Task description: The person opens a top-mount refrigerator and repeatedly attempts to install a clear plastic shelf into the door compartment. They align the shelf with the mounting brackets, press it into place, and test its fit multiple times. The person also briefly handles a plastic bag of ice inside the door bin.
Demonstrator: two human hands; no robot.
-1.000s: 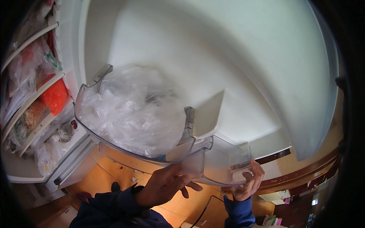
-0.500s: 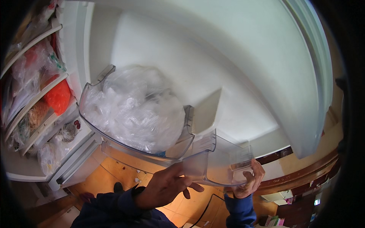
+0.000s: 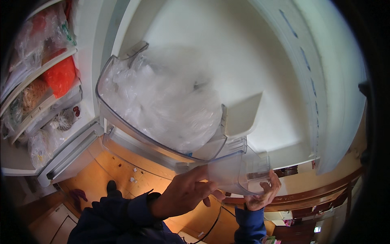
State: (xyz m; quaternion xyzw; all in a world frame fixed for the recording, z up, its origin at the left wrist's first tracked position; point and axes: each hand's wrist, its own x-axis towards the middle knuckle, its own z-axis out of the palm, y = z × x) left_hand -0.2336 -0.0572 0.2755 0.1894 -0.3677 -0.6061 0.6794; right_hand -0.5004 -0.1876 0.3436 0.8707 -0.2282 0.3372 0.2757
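My left hand (image 3: pixel 187 194) and my right hand (image 3: pixel 264 192) hold a small clear plastic door bin (image 3: pixel 226 171) between them. The left fingers are at its left end, some partly hidden behind the plastic. At its right end, the right fingers and thumb grip the wall. Just left of this bin, a larger clear door bin (image 3: pixel 142 129) sits on the open fridge door, heaped with crumpled clear plastic bags (image 3: pixel 166 101). A white moulded bracket (image 3: pixel 243 116) stands out from the door liner (image 3: pixel 280 118) above the held bin.
Fridge shelves (image 3: pixel 42 69) at the left carry bagged food, including a red bag (image 3: pixel 60 76). Below lie an orange tiled floor (image 3: pixel 118 173), with small scraps on it, and a dark cable (image 3: pixel 213 227). A brown wooden edge (image 3: pixel 300 195) curves along the lower right.
The view has shifted, so the fridge door and the bag-filled bin appear farther right. The held bin now looks narrower and turned, with both hands still on its ends.
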